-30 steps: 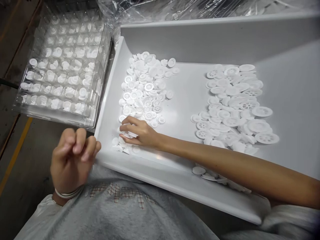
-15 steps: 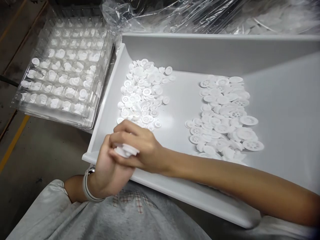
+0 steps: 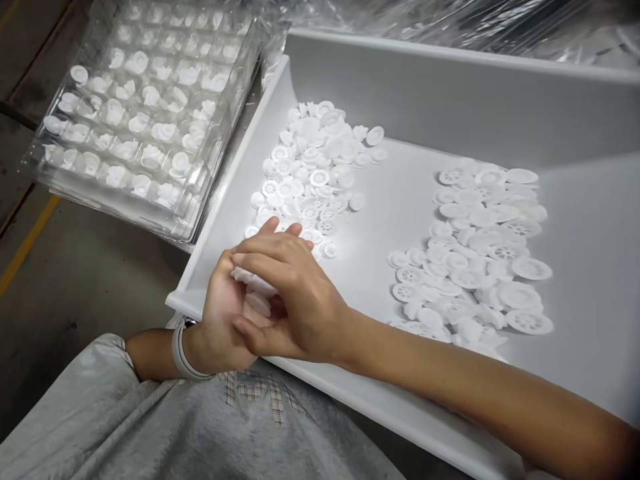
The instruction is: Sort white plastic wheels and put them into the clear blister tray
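Note:
My left hand [image 3: 220, 323] is turned palm up over the near left edge of the grey tray [image 3: 395, 393], a pale band round its wrist. Several small white plastic discs [image 3: 256, 293] are cupped in it. My right hand [image 3: 313, 297] lies across from the right, its fingers curled over these discs and its thumb lower, against the left palm. The two hands enclose the discs together, and fingers partly hide them. Just beyond the hands is a pile of small white spoked discs [image 3: 319, 177] in the tray.
Larger white spoked discs [image 3: 506, 251] form a second pile on the tray's right side. Left of the tray stands a stack of clear compartment trays [image 3: 190, 223] holding white parts. Clear plastic film [image 3: 450, 30] lies behind the tray's back wall.
My right thumb has dropped away from the fingers, and the right fingers have spread over the left palm. The discs sit deeper in the palm. The camera view has shifted.

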`<state>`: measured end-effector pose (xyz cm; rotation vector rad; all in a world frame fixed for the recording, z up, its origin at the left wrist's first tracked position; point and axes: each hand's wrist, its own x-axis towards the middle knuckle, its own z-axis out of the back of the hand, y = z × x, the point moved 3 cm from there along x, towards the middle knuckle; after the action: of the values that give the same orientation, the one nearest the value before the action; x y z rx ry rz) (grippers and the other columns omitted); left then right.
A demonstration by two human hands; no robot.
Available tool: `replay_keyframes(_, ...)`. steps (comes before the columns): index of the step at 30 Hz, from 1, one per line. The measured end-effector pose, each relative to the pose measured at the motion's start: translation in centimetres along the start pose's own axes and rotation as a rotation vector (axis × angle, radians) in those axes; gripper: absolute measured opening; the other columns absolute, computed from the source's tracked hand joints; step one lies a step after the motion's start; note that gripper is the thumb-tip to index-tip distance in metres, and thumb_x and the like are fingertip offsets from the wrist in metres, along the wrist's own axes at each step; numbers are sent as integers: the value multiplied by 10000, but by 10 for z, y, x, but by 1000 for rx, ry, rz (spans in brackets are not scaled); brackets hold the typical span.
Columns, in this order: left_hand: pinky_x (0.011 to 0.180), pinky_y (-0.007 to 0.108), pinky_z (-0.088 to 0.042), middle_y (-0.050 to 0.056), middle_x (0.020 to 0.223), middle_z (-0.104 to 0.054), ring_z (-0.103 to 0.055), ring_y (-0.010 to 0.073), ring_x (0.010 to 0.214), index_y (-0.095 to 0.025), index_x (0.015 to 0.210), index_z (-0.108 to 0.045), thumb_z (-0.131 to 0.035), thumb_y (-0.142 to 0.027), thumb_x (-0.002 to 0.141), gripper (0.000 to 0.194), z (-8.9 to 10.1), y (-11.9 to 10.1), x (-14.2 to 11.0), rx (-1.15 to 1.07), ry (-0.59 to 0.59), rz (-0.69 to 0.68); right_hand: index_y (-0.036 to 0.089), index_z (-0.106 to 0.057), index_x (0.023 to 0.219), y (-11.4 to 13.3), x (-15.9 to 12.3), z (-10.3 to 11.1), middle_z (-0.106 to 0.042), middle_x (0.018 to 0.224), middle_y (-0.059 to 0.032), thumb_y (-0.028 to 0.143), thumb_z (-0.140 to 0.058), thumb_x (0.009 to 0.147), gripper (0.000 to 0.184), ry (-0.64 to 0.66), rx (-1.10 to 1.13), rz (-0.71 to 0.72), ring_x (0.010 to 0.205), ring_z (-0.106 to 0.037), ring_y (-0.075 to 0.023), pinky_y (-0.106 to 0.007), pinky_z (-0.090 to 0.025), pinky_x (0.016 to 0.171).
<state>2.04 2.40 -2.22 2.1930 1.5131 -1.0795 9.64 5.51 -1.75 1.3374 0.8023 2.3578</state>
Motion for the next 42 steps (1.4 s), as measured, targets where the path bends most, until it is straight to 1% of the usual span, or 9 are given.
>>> replay_keyframes(4, 737, 172, -549, 0, 1051, -700, -681, 104, 1021, -255, 1081, -658, -372, -314, 942, 323, -3, -4, -1, -73, -47, 82, 193, -500, 1198, 0, 4, 8, -614, 1075, -118, 265, -568, 898, 316, -95, 101, 6, 1047, -615, -233, -453, -563, 885)
replay_keyframes(8, 909, 273, -555, 10, 1005, -703, -686, 140, 993, -248, 1092, -663, -363, -317, 913, 356, -5, -6, 1, -139, -13, 97, 189, -534, 1169, -3, 13, 27, -575, 1096, -120, 112, -583, 797, 383, -80, 108, -54, 1061, -608, -262, -470, -563, 871)
replay_keyframes(12, 1062, 360, -488, 30, 1109, -706, -657, 207, 1149, -256, 1197, -642, -417, -308, 878, 394, -3, -5, 2, -142, 90, 76, 217, -535, 1208, -14, 17, 45, -540, 1215, -134, 195, -570, 894, 317, 160, -122, -262, 1196, -529, -305, -531, -501, 968)
replay_keyframes(16, 1148, 379, -410, 39, 1199, -691, -593, 220, 1270, -250, 1292, -586, -405, -317, 887, 449, -2, -5, 0, -115, 176, 60, 218, -566, 1215, -22, 17, 56, -593, 1165, -112, 282, -590, 943, 280, 318, -149, -344, 1106, -592, -253, -436, -553, 894)
replay_keyframes(20, 1181, 376, -370, 37, 1207, -692, -568, 214, 1304, -229, 1286, -596, -388, -302, 900, 445, -3, -5, -1, -78, 201, 59, 223, -595, 1180, -20, 20, 62, -615, 1108, -89, 278, -601, 947, 240, 357, -161, -311, 1034, -626, -220, -377, -567, 819)
replay_keyframes(27, 1200, 412, -342, 44, 1251, -679, -570, 229, 1298, -192, 1202, -639, -473, -257, 876, 371, -3, -4, -3, -79, 215, 43, 200, -599, 1020, -8, 29, 69, -615, 1015, -78, 9, -658, 825, 279, 258, -281, -167, 910, -617, -184, -343, -525, 740)
replay_keyframes(31, 1209, 444, -320, 71, 1343, -630, -521, 263, 1347, -170, 1320, -569, -442, -263, 861, 485, -4, -4, -3, -65, 259, 84, 183, -587, 997, -5, 28, 63, -619, 933, -60, -97, -632, 774, 360, 303, -292, -84, 809, -618, -149, -291, -526, 641)
replay_keyframes(38, 1222, 461, -279, 90, 1417, -571, -494, 277, 1368, -157, 1457, -437, -429, -270, 843, 625, -2, -5, -2, -57, 291, 103, 191, -589, 1040, 2, 20, 65, -632, 1007, -76, -98, -612, 772, 395, 387, -416, -73, 901, -629, -216, -372, -544, 723)
replay_keyframes(42, 1221, 464, -275, 95, 1463, -528, -469, 283, 1385, -155, 1474, -410, -464, -288, 823, 666, 0, -4, -3, -46, 320, 101, 207, -599, 1042, 5, 18, 66, -634, 1025, -78, -24, -541, 841, 311, 347, -445, -45, 921, -634, -244, -398, -541, 706)
